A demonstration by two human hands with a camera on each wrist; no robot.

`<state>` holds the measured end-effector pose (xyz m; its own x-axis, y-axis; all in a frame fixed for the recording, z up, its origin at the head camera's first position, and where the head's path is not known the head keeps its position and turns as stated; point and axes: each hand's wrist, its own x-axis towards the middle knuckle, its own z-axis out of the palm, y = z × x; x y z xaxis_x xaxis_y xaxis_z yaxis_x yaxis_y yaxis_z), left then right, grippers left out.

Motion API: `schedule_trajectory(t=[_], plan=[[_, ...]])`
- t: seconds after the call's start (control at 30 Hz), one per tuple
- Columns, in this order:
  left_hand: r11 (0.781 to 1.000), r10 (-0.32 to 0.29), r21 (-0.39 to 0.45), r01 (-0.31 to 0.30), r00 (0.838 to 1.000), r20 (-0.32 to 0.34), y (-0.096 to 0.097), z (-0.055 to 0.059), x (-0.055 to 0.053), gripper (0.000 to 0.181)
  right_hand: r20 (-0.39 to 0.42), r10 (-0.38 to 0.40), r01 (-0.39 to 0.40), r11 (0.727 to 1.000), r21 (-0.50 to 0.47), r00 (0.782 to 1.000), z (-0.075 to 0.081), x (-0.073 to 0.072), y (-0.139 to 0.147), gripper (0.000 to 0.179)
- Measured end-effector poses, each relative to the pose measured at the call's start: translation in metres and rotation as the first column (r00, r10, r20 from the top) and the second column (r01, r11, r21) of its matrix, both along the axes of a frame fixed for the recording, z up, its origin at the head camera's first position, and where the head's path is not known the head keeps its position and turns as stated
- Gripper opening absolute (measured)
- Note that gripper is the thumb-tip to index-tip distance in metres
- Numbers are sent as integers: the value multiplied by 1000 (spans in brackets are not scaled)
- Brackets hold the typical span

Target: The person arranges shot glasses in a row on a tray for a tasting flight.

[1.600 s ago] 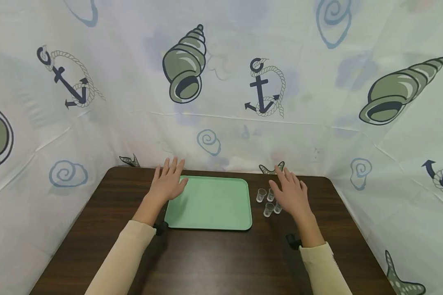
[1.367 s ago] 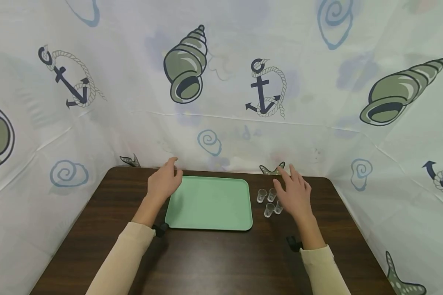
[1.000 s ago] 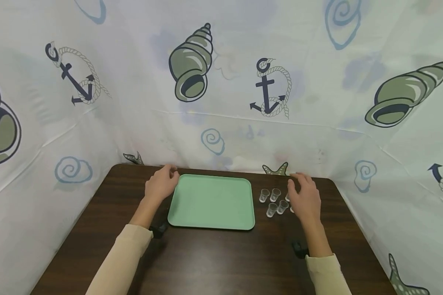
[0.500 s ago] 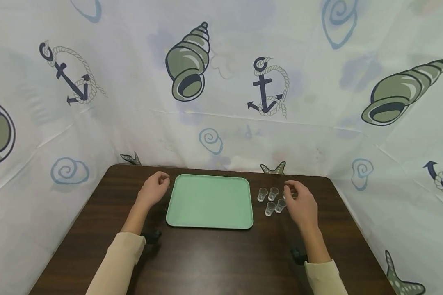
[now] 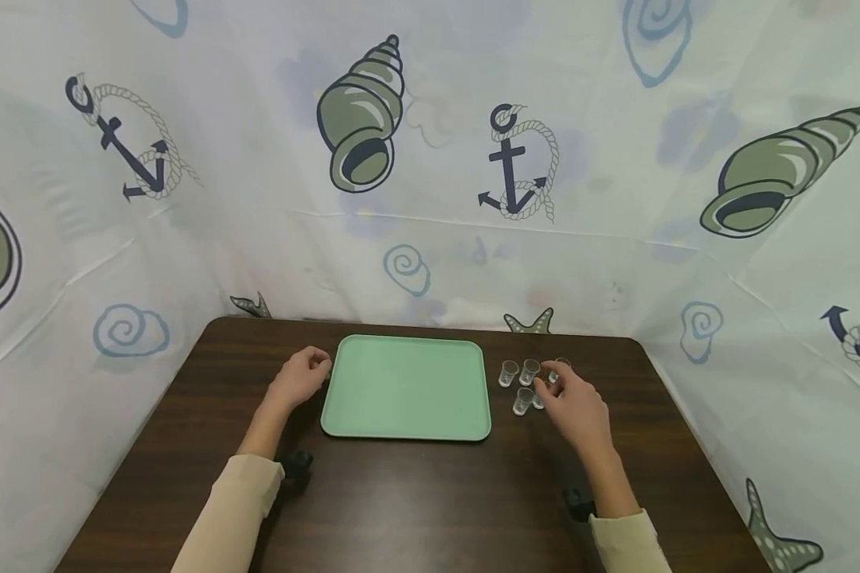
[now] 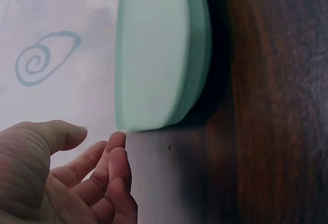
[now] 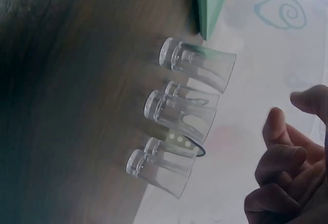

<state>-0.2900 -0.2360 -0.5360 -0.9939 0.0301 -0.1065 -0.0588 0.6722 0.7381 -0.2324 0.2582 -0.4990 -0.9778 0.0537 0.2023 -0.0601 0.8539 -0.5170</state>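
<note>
Several small clear shot glasses (image 5: 522, 401) stand upright in a cluster just right of a light green rectangular tray (image 5: 405, 388). My right hand (image 5: 576, 410) hovers over the right side of the cluster and partly hides it. In the right wrist view its fingers (image 7: 279, 160) are loosely bent, with nothing between them and the thumb; the glasses (image 7: 179, 114) stand apart from them. Beside the tray's left edge is my left hand (image 5: 299, 380). Its thumb and loosely bent fingers (image 6: 119, 165) hold nothing. Whether a fingertip touches the tray's rim, I cannot tell.
Both hands and the tray are on or over a dark wood-grain table (image 5: 416, 501). A white cloth (image 5: 444, 183) printed with shells, anchors and starfish hangs behind the table and along both sides.
My left hand has lowered from the tray's far left corner to beside its left edge, fingers more bent. My right hand shifted right, then back left over the glasses. The glasses stay put.
</note>
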Motion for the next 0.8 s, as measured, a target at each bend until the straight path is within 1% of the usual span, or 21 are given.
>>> schedule_trajectory(t=[0.1, 0.27, 0.4, 0.53, 0.7, 0.8], plan=[[1000, -5, -30, 5, 1000, 12, 3, 0, 0, 45, 28, 13, -13, 1000, 1, 1000, -3, -1, -3, 50], [997, 17, -75, -15, 1000, 19, 7, -3, -3, 45, 100, 19, -20, 1000, 8, 995, -7, -2, -9, 55], [993, 28, -112, -24, 999, 34, 6, -5, -3, 44, 147, 6, -8, 1000, 14, 989, -12, -2, -12, 57], [992, 21, -123, -15, 999, 48, 7, -8, -1, 43, 146, -1, -3, 1000, 24, 989, -17, -1, -12, 51], [992, 27, -125, -21, 998, 50, 6, -15, -1, 42, 140, -14, 10, 1000, 26, 990, -20, -1, -13, 46], [995, 16, -104, -11, 999, 46, 6, -17, -2, 41, 158, -25, 21, 999, 28, 987, -21, -2, -14, 46]])
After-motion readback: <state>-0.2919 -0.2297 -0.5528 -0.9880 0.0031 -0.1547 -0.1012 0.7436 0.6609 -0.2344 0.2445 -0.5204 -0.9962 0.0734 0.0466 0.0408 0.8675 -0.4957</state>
